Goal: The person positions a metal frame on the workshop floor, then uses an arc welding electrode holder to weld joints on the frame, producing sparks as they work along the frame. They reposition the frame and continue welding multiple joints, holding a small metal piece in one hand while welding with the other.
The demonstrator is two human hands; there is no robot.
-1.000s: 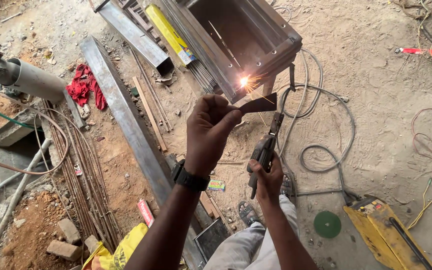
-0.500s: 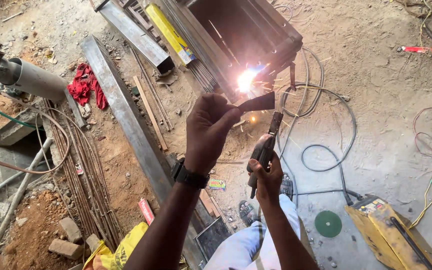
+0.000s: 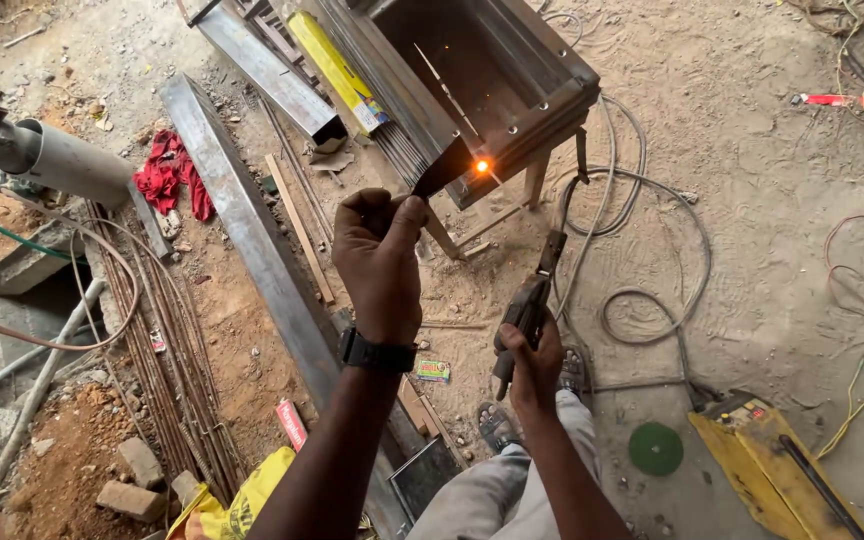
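Left hand (image 3: 380, 252) pinching flat dark shield plate (image 3: 444, 170); right hand (image 3: 532, 362) clenched around cylindrical electrode holder (image 3: 529, 300); orange glow on boxy steel frame (image 3: 542, 75).

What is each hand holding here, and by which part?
The left hand pinches a dark flat plate by its lower end. The right hand grips the electrode holder by its handle.
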